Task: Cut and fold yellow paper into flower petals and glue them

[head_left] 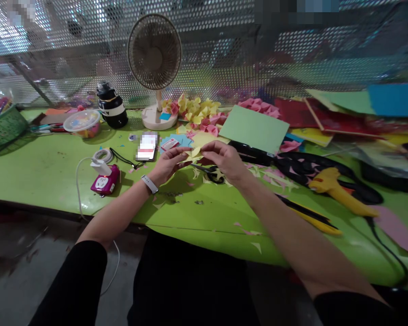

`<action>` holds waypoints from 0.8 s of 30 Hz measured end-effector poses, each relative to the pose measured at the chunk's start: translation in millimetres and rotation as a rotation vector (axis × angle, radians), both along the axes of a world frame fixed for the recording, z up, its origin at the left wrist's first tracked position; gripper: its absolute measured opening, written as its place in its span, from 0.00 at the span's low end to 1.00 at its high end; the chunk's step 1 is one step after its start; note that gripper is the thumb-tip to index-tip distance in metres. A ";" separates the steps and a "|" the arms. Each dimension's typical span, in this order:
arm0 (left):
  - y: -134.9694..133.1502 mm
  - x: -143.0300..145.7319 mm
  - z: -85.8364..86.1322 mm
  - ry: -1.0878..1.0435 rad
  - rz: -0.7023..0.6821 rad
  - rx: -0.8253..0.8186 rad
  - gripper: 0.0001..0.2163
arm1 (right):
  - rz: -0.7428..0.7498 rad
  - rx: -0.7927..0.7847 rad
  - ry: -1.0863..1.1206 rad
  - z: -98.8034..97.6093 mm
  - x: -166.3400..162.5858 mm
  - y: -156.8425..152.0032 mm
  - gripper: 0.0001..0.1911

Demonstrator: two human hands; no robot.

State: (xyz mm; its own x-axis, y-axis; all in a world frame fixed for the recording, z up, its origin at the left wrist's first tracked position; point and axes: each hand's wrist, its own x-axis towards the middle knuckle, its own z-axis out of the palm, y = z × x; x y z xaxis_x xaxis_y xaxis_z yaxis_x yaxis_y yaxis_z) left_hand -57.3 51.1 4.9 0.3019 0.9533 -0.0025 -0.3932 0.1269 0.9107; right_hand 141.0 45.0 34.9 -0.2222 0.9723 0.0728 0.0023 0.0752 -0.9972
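Between my two hands is a small piece of yellow paper (194,153), held above the green table. My left hand (170,164) pinches its left side between thumb and fingers. On the other side, my right hand (221,158) grips it with fingertips and thumb. Below them lie dark-handled scissors (212,174) among yellow and pink paper scraps (268,175). Blue paper pieces (177,141) with a small red-and-white box lie just behind my left hand. A heap of folded yellow paper flowers (197,111) sits farther back.
A fan (155,54) stands at the back, with a black bottle (111,108) and phone (147,147) to its left. A purple power socket (105,181) trails a white cable. Right are a yellow glue gun (340,192), a utility knife (313,217) and stacked coloured sheets (347,102).
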 end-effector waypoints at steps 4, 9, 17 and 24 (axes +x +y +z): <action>-1.1 -0.1 0.3 -0.024 -0.019 0.004 0.06 | 0.003 -0.059 0.059 0.5 -0.9 0.5 0.13; -0.9 -0.6 -0.1 -0.048 -0.037 0.016 0.07 | -0.005 -0.059 0.055 -1.8 -0.4 3.0 0.15; -2.9 -0.1 -2.8 0.057 -0.003 0.102 0.10 | -0.012 0.069 -0.040 -12.2 0.3 6.6 0.13; 0.8 -1.2 -4.2 0.186 0.077 0.209 0.10 | -0.056 0.664 -0.702 -13.7 4.4 2.0 0.10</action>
